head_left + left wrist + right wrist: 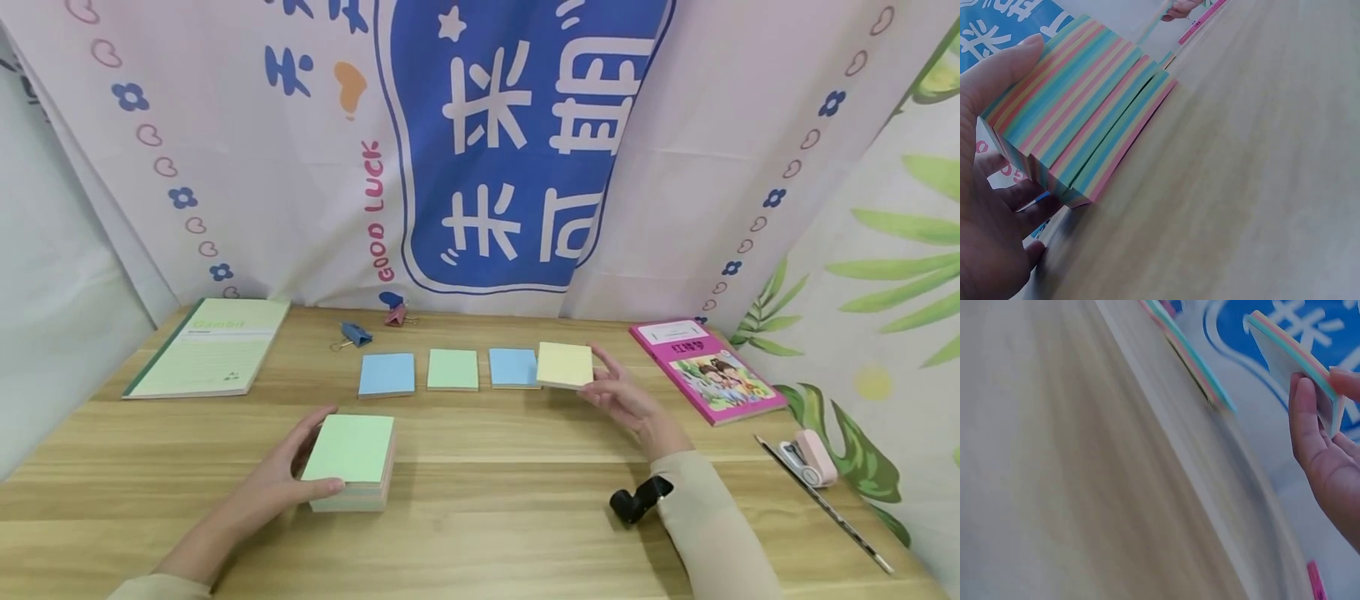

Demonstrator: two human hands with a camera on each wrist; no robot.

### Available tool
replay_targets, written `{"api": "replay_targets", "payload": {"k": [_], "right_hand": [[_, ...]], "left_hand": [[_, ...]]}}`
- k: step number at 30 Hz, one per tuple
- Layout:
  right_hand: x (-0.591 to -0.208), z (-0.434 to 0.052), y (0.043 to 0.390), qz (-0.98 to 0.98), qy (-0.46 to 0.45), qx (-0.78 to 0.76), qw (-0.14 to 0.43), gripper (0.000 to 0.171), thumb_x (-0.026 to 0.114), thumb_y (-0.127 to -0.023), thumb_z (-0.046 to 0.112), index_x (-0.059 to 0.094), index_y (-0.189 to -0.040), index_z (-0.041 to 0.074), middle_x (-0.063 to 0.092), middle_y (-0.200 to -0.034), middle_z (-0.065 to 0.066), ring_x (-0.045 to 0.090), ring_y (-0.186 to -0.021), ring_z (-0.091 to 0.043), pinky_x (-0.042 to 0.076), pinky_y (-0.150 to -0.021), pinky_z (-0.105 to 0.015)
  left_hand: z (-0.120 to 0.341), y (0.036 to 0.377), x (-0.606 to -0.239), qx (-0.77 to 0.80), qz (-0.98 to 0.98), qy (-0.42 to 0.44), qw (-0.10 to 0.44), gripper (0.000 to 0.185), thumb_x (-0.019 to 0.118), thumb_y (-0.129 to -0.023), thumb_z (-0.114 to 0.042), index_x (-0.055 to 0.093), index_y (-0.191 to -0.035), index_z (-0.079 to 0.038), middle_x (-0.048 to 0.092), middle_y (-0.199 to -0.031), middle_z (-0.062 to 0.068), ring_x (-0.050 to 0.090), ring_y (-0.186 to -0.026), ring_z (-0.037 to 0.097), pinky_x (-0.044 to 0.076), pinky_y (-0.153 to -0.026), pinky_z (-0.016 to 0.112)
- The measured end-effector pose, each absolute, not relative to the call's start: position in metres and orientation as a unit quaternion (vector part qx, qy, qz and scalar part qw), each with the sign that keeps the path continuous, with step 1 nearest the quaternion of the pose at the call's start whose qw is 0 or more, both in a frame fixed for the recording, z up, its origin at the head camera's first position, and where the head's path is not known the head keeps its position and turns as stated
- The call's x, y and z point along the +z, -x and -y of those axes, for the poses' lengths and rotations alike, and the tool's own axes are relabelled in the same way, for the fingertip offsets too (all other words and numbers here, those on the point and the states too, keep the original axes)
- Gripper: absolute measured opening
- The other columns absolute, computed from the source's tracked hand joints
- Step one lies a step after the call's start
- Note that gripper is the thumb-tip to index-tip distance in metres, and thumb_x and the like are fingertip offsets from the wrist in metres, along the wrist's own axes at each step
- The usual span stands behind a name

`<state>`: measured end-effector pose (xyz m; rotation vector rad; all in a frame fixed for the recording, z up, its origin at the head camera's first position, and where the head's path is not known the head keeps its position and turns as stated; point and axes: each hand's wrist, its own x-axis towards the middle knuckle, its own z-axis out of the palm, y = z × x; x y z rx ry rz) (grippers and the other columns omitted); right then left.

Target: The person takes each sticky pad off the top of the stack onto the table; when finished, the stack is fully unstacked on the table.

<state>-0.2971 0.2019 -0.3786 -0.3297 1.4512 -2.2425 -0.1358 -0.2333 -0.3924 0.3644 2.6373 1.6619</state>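
My left hand [279, 473] grips a thick stack of sticky note pads [349, 450] with a green top, at the table's front left. In the left wrist view the stack [1072, 100] shows striped sides in several colours, the thumb along one side and fingers at another. My right hand [628, 402] pinches a thin yellow-topped sticky note pad [564, 365] by its right edge. The right wrist view shows this pad [1291, 356] raised off the table, thumb on one face and fingers on the other. Left of it lie a blue pad [512, 367], a green pad [452, 369] and another blue pad [386, 374] in a row.
A notebook [213, 346] lies at the back left, near a blue binder clip [356, 334] and a pink binder clip [396, 315]. Over at the right are a pink book [708, 371], a pencil [825, 507] and a pink stapler [814, 458]. A printed curtain [315, 183] hangs behind the table.
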Motion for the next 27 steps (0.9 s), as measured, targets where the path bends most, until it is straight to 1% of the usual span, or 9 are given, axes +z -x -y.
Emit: {"api": "replay_targets", "payload": {"k": [3, 6, 9, 11, 17, 20, 21, 24, 27], "right_hand": [[-0.385, -0.215, 0.309, -0.523, 0.093, -0.816, 0.229, 0.081, 0.029, -0.077, -0.023, -0.004, -0.139, 0.017, 0.018, -0.127, -0.021, 0.051, -0.092, -0.022, 0.042, -0.080, -0.028], [-0.390, -0.224, 0.317, -0.522, 0.074, -0.816, 0.236, 0.080, 0.028, -0.079, -0.022, -0.006, -0.139, 0.019, 0.003, -0.135, -0.023, 0.050, -0.094, -0.021, 0.039, -0.084, -0.030], [-0.393, -0.229, 0.322, -0.531, 0.068, -0.809, 0.243, 0.080, 0.028, -0.079, -0.021, -0.008, -0.138, 0.019, -0.007, -0.138, -0.022, 0.049, -0.095, -0.020, 0.037, -0.086, -0.032], [-0.394, -0.229, 0.326, -0.538, 0.065, -0.803, 0.247, 0.080, 0.029, -0.080, -0.021, -0.009, -0.138, 0.018, -0.011, -0.139, -0.021, 0.049, -0.095, -0.019, 0.037, -0.086, -0.032], [-0.395, -0.227, 0.334, -0.566, 0.069, -0.778, 0.263, 0.077, 0.031, -0.082, -0.017, -0.008, -0.138, 0.018, -0.011, -0.139, -0.020, 0.051, -0.092, -0.017, 0.040, -0.083, -0.030], [-0.394, -0.225, 0.336, -0.586, 0.074, -0.761, 0.267, 0.075, 0.031, -0.083, -0.015, -0.008, -0.138, 0.016, -0.006, -0.140, -0.021, 0.053, -0.090, -0.017, 0.040, -0.082, -0.030], [-0.394, -0.224, 0.337, -0.592, 0.069, -0.758, 0.266, 0.074, 0.031, -0.083, -0.015, -0.007, -0.138, 0.016, -0.001, -0.140, -0.021, 0.054, -0.089, -0.017, 0.040, -0.082, -0.030], [-0.393, -0.223, 0.337, -0.595, 0.056, -0.759, 0.259, 0.071, 0.031, -0.084, -0.014, -0.004, -0.139, 0.015, 0.005, -0.139, -0.023, 0.054, -0.089, -0.017, 0.038, -0.086, -0.034], [-0.392, -0.223, 0.337, -0.592, 0.047, -0.764, 0.254, 0.067, 0.032, -0.087, -0.011, -0.002, -0.139, 0.013, 0.007, -0.138, -0.023, 0.053, -0.091, -0.018, 0.033, -0.090, -0.037]], "left_hand": [[0.233, 0.135, -0.393, 0.529, -0.841, -0.115, 0.002, 0.082, 0.069, -0.072, -0.018, 0.019, -0.136, -0.018, 0.027, -0.131, 0.021, 0.027, -0.117, 0.033, 0.027, -0.089, 0.022], [0.233, 0.135, -0.393, 0.536, -0.836, -0.118, 0.002, 0.082, 0.069, -0.072, -0.017, 0.018, -0.137, -0.016, 0.025, -0.132, 0.024, 0.024, -0.118, 0.037, 0.025, -0.093, 0.037], [0.233, 0.134, -0.393, 0.544, -0.831, -0.121, 0.001, 0.083, 0.069, -0.072, -0.016, 0.017, -0.137, -0.015, 0.022, -0.133, 0.026, 0.021, -0.119, 0.040, 0.018, -0.091, 0.054], [0.233, 0.134, -0.393, 0.548, -0.828, -0.120, 0.001, 0.083, 0.069, -0.072, -0.016, 0.017, -0.137, -0.015, 0.023, -0.133, 0.025, 0.022, -0.118, 0.040, 0.017, -0.091, 0.055], [0.233, 0.134, -0.392, 0.549, -0.828, -0.116, -0.002, 0.082, 0.069, -0.072, -0.016, 0.019, -0.137, -0.017, 0.025, -0.132, 0.023, 0.023, -0.118, 0.037, 0.017, -0.091, 0.055], [0.233, 0.134, -0.393, 0.548, -0.828, -0.115, 0.000, 0.082, 0.069, -0.072, -0.016, 0.018, -0.137, -0.017, 0.023, -0.133, 0.024, 0.021, -0.119, 0.038, 0.016, -0.091, 0.056], [0.233, 0.134, -0.393, 0.548, -0.828, -0.114, 0.002, 0.082, 0.069, -0.072, -0.017, 0.018, -0.137, -0.017, 0.023, -0.133, 0.024, 0.021, -0.119, 0.038, 0.016, -0.091, 0.056], [0.232, 0.134, -0.393, 0.551, -0.827, -0.113, 0.004, 0.082, 0.069, -0.072, -0.017, 0.018, -0.137, -0.016, 0.023, -0.133, 0.023, 0.021, -0.119, 0.038, 0.016, -0.091, 0.056], [0.232, 0.134, -0.393, 0.551, -0.827, -0.112, 0.002, 0.082, 0.069, -0.072, -0.016, 0.019, -0.136, -0.014, 0.026, -0.132, 0.022, 0.024, -0.117, 0.036, 0.018, -0.090, 0.055]]}}
